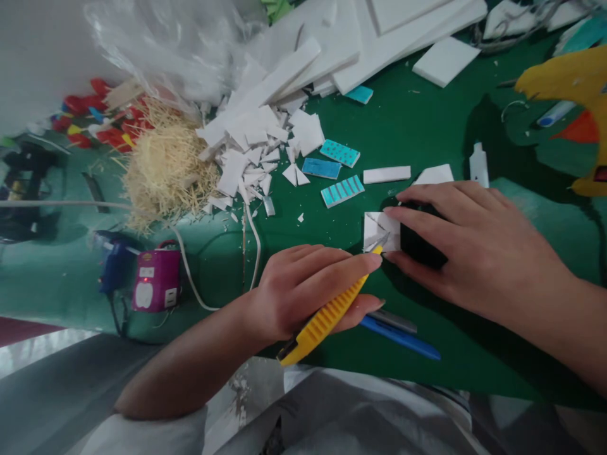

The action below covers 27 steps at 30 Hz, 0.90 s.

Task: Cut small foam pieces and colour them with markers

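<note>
My left hand is wrapped round a yellow utility knife. Its bare blade rests on a small white foam board piece, which bears thin dark lines. From the right, my right hand pins that piece to the green table, the fingers on its far edge and the thumb at its near corner. Just beyond lie a white foam strip and a striped turquoise piece. A blue pen and a grey pen lie nearer to me, partly behind my left hand.
White foam scraps and large foam sheets are heaped at the back. To the left are a pile of thin wooden sticks, a purple power box and a white cable. A yellow glue gun stands far right.
</note>
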Available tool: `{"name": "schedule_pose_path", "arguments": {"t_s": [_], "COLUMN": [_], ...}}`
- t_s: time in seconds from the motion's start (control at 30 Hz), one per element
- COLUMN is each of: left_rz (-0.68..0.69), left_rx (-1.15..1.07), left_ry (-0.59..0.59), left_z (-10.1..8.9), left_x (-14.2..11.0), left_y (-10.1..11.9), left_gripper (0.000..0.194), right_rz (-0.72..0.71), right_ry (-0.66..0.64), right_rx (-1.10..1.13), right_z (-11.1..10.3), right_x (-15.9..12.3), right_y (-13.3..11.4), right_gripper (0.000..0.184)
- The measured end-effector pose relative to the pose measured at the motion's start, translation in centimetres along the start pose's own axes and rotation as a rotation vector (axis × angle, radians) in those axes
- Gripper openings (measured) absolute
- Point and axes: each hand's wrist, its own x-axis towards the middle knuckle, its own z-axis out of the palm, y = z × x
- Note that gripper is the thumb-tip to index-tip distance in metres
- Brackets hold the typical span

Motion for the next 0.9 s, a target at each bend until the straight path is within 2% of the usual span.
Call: {"name": "schedule_pose_path", "arguments": {"t_s": [0.2, 0.53, 0.9], "left_rz": [-0.005, 0.07, 0.071], "left_rx": [-0.001, 0.078, 0.037], "left_ry": [-0.033, -0.087, -0.114], "left_z": [-0.01, -0.15, 0.18], "left_x": [-0.02, -0.19, -0.04], "left_y": [-0.09, 0.3, 0.04], "left_gripper": [0.017, 0.018, 0.02], "right_rz": [0.006, -0.008, -0.026], "right_ry": [0.01, 0.011, 0.032], "right_rx": [0.012, 0.022, 0.02], "right_z": [0.03, 0.21, 0.35], "right_x": [-0.02, 0.03, 0.23], "right_y": [0.04, 0.2, 0.3], "right_gripper": [0.029, 0.028, 0.029]}}
